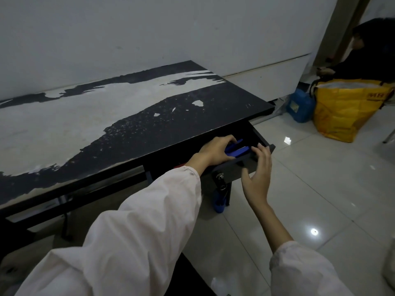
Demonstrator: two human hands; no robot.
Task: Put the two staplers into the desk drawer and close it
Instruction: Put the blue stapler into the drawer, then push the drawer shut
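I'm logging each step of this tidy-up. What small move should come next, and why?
Probably let go: the left hand grips blue staplers already low inside the open drawer, while the right hand rests on its front, ready to push.

Dim room: grey wall [149,28], glossy tiled floor [320,189], yellow bag [342,110].

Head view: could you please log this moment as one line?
drawer: open | left hand: holding blue staplers inside drawer | right hand: on drawer front, open | desk: worn top | step: placing
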